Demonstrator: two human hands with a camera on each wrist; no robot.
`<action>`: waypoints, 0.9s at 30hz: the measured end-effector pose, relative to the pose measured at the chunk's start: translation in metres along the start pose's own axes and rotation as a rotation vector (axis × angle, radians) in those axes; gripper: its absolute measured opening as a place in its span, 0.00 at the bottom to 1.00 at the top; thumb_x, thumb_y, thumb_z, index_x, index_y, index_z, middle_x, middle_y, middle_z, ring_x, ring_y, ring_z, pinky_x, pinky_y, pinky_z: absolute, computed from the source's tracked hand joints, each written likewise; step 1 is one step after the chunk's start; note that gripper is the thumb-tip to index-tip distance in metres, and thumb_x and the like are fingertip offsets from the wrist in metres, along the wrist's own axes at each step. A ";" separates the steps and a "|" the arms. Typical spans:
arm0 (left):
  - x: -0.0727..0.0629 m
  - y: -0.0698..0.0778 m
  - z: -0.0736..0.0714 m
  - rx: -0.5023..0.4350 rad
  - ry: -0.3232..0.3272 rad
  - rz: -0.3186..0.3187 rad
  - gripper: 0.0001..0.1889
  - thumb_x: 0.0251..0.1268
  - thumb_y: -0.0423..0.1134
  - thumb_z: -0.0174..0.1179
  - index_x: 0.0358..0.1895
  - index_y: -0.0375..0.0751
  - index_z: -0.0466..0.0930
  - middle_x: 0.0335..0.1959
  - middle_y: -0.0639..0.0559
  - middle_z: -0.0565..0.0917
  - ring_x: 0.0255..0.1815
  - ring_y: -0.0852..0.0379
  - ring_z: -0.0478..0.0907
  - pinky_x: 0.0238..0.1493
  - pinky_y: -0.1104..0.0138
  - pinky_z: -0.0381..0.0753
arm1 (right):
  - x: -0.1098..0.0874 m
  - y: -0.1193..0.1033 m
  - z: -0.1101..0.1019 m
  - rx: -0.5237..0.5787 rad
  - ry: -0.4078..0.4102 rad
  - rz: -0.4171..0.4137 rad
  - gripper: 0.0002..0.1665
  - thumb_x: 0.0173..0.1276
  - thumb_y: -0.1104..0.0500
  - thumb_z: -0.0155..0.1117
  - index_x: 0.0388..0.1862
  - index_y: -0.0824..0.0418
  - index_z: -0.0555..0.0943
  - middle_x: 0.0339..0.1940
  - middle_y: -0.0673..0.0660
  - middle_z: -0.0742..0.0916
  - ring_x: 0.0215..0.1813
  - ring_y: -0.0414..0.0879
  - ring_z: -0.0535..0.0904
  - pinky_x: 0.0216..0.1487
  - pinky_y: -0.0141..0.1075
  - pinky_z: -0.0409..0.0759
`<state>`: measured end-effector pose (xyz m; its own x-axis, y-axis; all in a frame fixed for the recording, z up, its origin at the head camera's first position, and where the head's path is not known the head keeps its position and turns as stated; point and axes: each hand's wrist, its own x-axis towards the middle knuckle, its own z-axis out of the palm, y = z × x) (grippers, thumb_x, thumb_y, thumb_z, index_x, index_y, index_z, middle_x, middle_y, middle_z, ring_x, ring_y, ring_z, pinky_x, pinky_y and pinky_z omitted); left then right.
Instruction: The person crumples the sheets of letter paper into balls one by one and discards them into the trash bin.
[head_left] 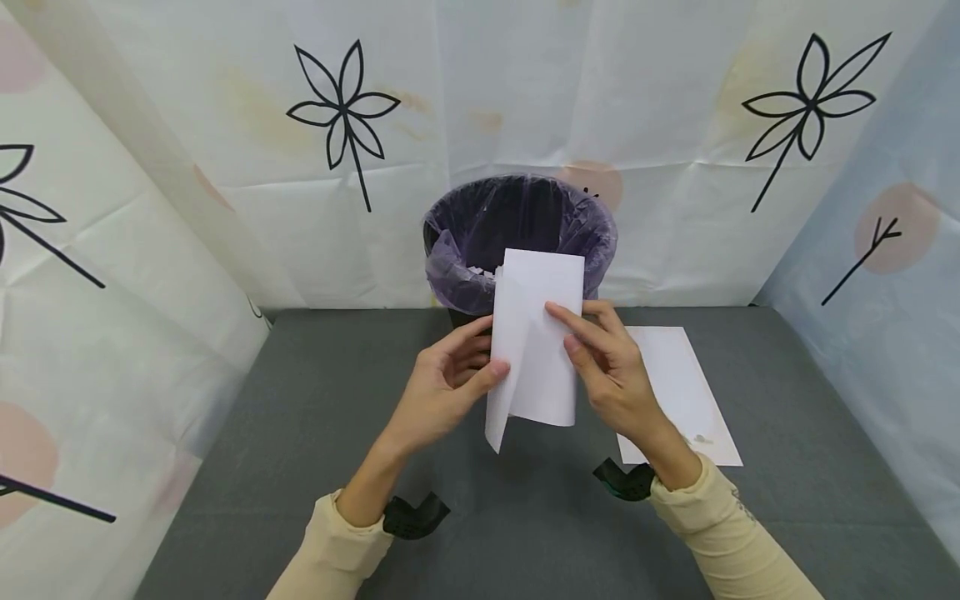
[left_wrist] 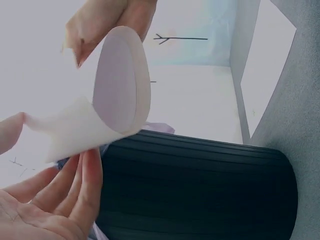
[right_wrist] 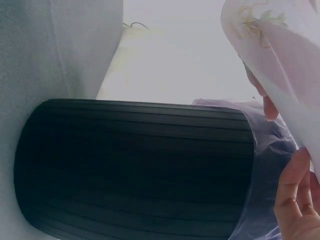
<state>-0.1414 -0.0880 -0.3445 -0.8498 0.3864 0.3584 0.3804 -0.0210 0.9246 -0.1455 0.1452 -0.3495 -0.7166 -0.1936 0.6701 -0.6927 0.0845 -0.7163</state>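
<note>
paper (head_left: 536,358) is mid-frame, folded over, long axis up-down, top end overlapping lined bin (head_left: 450,267) at upper ctr; lt hand (head_left: 450,375) pinches left edge, rt hand (head_left: 611,367) grips right edge, abt equally near.

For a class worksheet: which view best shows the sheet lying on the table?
The head view: it looks down on the sheet, though the right hand and forearm hide part. The left wrist view catches it steeply slanted at upper right; the right wrist view shows none.
</note>
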 end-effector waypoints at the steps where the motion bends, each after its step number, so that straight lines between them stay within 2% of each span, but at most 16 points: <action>1: 0.000 0.000 0.002 0.030 0.002 0.000 0.31 0.71 0.40 0.66 0.74 0.39 0.68 0.59 0.43 0.83 0.54 0.49 0.82 0.53 0.59 0.83 | 0.000 0.000 0.001 0.002 -0.001 -0.009 0.22 0.73 0.78 0.53 0.64 0.74 0.77 0.56 0.58 0.75 0.49 0.45 0.77 0.41 0.28 0.79; 7: 0.002 0.000 0.011 0.183 0.035 0.042 0.31 0.68 0.35 0.68 0.73 0.39 0.70 0.55 0.47 0.85 0.51 0.56 0.83 0.46 0.61 0.83 | 0.001 0.000 0.003 0.061 0.025 -0.071 0.30 0.64 0.85 0.57 0.66 0.75 0.75 0.55 0.57 0.78 0.49 0.45 0.82 0.43 0.30 0.85; 14: 0.003 -0.002 0.015 0.240 0.091 0.076 0.29 0.66 0.35 0.70 0.70 0.39 0.73 0.47 0.48 0.86 0.44 0.57 0.82 0.40 0.61 0.83 | 0.001 -0.001 0.002 0.025 0.065 -0.052 0.39 0.60 0.84 0.65 0.71 0.72 0.71 0.58 0.57 0.84 0.47 0.43 0.86 0.46 0.35 0.85; 17: 0.003 -0.001 0.017 0.257 0.106 0.079 0.29 0.66 0.36 0.70 0.69 0.38 0.73 0.45 0.48 0.85 0.42 0.57 0.82 0.38 0.62 0.83 | 0.001 0.000 0.002 0.024 0.064 -0.081 0.36 0.63 0.78 0.68 0.71 0.71 0.72 0.58 0.57 0.85 0.47 0.43 0.87 0.45 0.34 0.85; 22: 0.003 -0.002 0.019 0.263 0.117 0.073 0.29 0.66 0.36 0.71 0.68 0.36 0.73 0.44 0.46 0.85 0.41 0.56 0.83 0.36 0.63 0.85 | 0.002 0.000 0.004 0.012 0.033 -0.186 0.28 0.70 0.63 0.68 0.67 0.71 0.77 0.56 0.58 0.85 0.45 0.42 0.87 0.44 0.32 0.85; 27: 0.003 -0.003 0.020 0.262 0.122 0.078 0.29 0.66 0.36 0.71 0.68 0.35 0.73 0.43 0.45 0.85 0.39 0.56 0.84 0.34 0.63 0.86 | 0.002 0.000 0.006 -0.035 0.018 -0.217 0.19 0.73 0.61 0.67 0.59 0.69 0.83 0.53 0.65 0.84 0.46 0.43 0.84 0.44 0.29 0.84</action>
<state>-0.1379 -0.0684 -0.3486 -0.8458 0.2787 0.4549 0.5141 0.1986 0.8344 -0.1469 0.1386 -0.3494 -0.5514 -0.1937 0.8114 -0.8331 0.0769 -0.5478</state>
